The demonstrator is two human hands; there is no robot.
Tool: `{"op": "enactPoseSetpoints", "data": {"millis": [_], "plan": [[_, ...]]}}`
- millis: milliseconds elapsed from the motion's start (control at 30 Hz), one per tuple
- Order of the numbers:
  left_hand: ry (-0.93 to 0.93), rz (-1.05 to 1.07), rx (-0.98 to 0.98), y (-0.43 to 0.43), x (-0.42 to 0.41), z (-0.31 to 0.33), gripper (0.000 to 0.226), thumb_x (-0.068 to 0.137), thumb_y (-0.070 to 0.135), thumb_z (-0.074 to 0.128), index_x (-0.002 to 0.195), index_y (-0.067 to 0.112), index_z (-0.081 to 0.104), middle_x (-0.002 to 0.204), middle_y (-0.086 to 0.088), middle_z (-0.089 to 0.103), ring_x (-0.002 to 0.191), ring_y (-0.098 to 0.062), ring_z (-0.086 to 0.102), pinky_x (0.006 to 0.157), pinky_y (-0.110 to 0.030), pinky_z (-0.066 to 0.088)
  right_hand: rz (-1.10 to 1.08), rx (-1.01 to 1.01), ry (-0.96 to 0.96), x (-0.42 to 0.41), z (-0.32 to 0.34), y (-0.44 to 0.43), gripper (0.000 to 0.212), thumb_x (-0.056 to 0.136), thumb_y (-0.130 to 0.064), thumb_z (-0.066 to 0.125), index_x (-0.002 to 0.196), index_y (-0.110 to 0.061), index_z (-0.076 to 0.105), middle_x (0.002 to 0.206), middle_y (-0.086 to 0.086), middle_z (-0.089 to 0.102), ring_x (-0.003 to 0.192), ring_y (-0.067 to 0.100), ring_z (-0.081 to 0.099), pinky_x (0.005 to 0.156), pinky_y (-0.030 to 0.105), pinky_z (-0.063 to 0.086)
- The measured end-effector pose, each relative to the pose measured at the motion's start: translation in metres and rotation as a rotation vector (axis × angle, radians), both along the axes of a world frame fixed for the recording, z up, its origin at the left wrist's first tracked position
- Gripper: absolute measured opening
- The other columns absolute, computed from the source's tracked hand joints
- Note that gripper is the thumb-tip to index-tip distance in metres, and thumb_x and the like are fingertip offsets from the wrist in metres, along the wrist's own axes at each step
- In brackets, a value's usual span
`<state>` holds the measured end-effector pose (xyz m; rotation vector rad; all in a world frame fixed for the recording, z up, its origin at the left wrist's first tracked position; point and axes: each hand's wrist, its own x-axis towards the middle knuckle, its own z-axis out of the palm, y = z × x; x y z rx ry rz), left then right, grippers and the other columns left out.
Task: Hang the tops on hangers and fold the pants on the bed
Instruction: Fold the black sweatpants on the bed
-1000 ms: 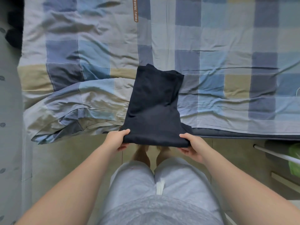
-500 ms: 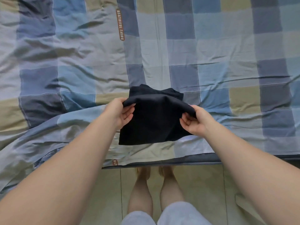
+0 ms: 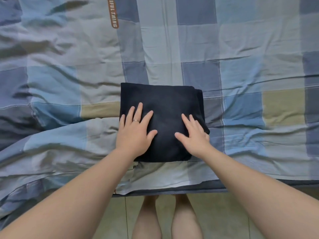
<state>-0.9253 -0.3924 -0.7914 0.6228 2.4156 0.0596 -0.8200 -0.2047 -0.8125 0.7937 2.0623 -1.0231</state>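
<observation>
A pair of dark navy pants point(image 3: 164, 100) lies folded into a compact square on the bed point(image 3: 241, 49), near its front edge. My left hand point(image 3: 134, 131) rests flat on the left half of the fold, fingers spread, a ring on one finger. On the right half, my right hand point(image 3: 193, 135) lies flat as well, fingers apart. Both palms press down on the cloth and grip nothing. No tops or hangers are in view.
The bed is covered by a wrinkled blue, grey and tan checked quilt point(image 3: 60, 83), bunched up at the left. Its front edge point(image 3: 172, 191) runs across the lower frame. Below it are a tiled floor point(image 3: 224, 218) and the person's bare legs point(image 3: 165, 218).
The pants hung over the bed's edge a second ago; both hands lifted the near end, folded it onto the far half, let go and now lie flat on top.
</observation>
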Motion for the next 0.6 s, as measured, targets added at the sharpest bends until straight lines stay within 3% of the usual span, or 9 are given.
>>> {"op": "enactPoseSetpoints", "data": {"millis": [67,167,267,333,467,533,600], "plan": [[0.009,-0.039,-0.025,-0.006,0.003,-0.006,0.069,0.099,0.057,0.044,0.158,0.039,0.013,0.168,0.003,-0.013,0.154,-0.024,-0.01,0.124,-0.047,0.001,0.156,0.057,-0.018,0.006,-0.004,-0.003,0.079,0.099,-0.049,0.048,0.157,-0.044,-0.005,0.168,-0.009,-0.011,0.154,0.014,-0.007,0.12,0.047,0.006],[0.072,0.054,0.025,-0.006,-0.004,-0.006,0.077,0.093,0.059,0.055,0.157,0.039,0.017,0.169,0.002,-0.008,0.154,-0.027,-0.005,0.124,-0.049,0.004,0.076,0.064,0.064,0.008,-0.007,0.002,0.074,0.099,-0.047,0.05,0.158,-0.043,0.005,0.168,-0.009,0.0,0.154,0.014,0.002,0.12,0.045,0.009],[0.129,0.419,0.108,-0.003,-0.014,-0.003,0.096,0.082,0.06,0.069,0.158,0.034,0.015,0.168,0.0,0.0,0.153,-0.028,0.006,0.122,-0.049,0.012,-0.128,0.142,0.179,0.011,-0.007,0.013,0.071,0.096,-0.046,0.057,0.157,-0.038,0.021,0.166,-0.009,0.015,0.152,0.016,0.012,0.118,0.048,0.014],[0.003,0.71,0.171,-0.003,-0.025,-0.003,0.109,0.075,0.059,0.076,0.158,0.032,0.01,0.167,0.0,0.009,0.15,-0.027,0.019,0.12,-0.051,0.022,-0.264,0.172,0.156,0.016,-0.01,0.021,0.078,0.093,-0.047,0.062,0.157,-0.037,0.018,0.166,-0.007,0.015,0.151,0.017,0.013,0.119,0.05,0.016],[-0.209,0.846,0.297,-0.002,-0.036,-0.003,0.108,0.073,0.052,0.082,0.154,0.036,0.013,0.146,0.013,0.048,0.131,-0.019,0.05,0.107,-0.042,0.04,-0.65,-0.114,0.072,0.019,-0.024,0.037,0.097,0.088,-0.041,0.073,0.16,-0.024,0.01,0.161,0.0,0.026,0.147,0.017,0.029,0.119,0.037,0.026],[-0.277,0.892,0.36,-0.003,-0.039,-0.007,0.106,0.071,0.048,0.085,0.152,0.034,0.019,0.14,0.015,0.051,0.127,-0.015,0.053,0.104,-0.037,0.042,-0.723,-0.183,0.049,0.016,-0.029,0.042,0.093,0.087,-0.038,0.075,0.158,-0.021,0.019,0.149,-0.002,0.041,0.136,0.014,0.043,0.111,0.03,0.035],[-0.326,0.927,0.383,-0.006,-0.045,-0.013,0.107,0.065,0.049,0.089,0.149,0.033,0.025,0.137,0.016,0.053,0.123,-0.014,0.055,0.106,-0.041,0.045,-0.778,-0.269,0.013,0.012,-0.035,0.045,0.076,0.086,-0.038,0.077,0.148,-0.021,0.036,0.135,-0.006,0.053,0.119,0.009,0.056,0.097,0.024,0.044]]}}
